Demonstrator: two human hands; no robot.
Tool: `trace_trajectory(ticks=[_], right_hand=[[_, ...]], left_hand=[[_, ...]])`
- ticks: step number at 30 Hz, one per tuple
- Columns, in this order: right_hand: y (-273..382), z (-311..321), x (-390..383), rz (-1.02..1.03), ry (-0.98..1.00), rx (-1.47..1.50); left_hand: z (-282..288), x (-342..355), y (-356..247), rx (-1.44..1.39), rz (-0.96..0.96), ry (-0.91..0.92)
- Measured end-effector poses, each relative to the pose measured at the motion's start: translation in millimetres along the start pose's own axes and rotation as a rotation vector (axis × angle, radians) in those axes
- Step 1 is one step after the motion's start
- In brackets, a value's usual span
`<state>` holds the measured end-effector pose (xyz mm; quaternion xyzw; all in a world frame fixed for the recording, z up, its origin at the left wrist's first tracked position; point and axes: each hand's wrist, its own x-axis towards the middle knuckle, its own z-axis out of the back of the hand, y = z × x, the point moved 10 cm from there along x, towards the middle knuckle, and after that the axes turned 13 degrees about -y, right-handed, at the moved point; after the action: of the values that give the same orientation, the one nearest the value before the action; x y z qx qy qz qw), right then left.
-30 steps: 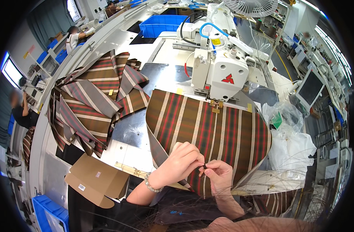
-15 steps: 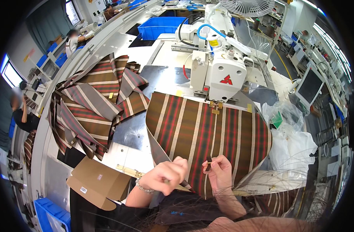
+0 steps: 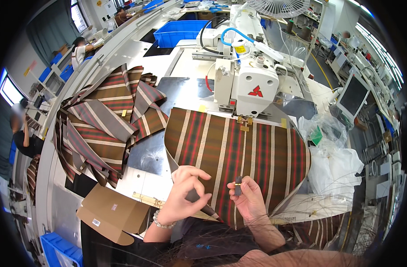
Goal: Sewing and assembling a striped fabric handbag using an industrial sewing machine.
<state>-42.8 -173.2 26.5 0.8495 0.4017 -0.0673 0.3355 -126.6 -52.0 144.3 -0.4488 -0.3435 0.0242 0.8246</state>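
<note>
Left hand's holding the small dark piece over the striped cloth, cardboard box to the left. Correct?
No: the head view shows the right hand holding the small dark piece over the striped cloth. The cardboard box is to the left.

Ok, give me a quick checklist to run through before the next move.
1. Small dark piece secure: ok, pinched in the right hand.
2. Left hand free: ok, thumb and forefinger apart, nothing visible between them.
3. Both hands clear of the machine head: ok, both nearer the wearer.
4. Striped panel flat: not ok, its left edge turns to show grey underside.
5. Panel clamped under the gold fittings: cannot tell.
</note>
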Motion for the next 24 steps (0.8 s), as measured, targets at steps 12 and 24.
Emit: trace_trajectory(ticks=[12, 24], right_hand=[[-1, -10, -1, -0.065, 0.077, 0.006], [6, -6, 0, 0.038, 0.045, -0.022]], left_hand=[[-31, 9, -8, 0.123, -0.024, -0.027], [-52, 13, 3, -0.165, 0.034, -0.08]])
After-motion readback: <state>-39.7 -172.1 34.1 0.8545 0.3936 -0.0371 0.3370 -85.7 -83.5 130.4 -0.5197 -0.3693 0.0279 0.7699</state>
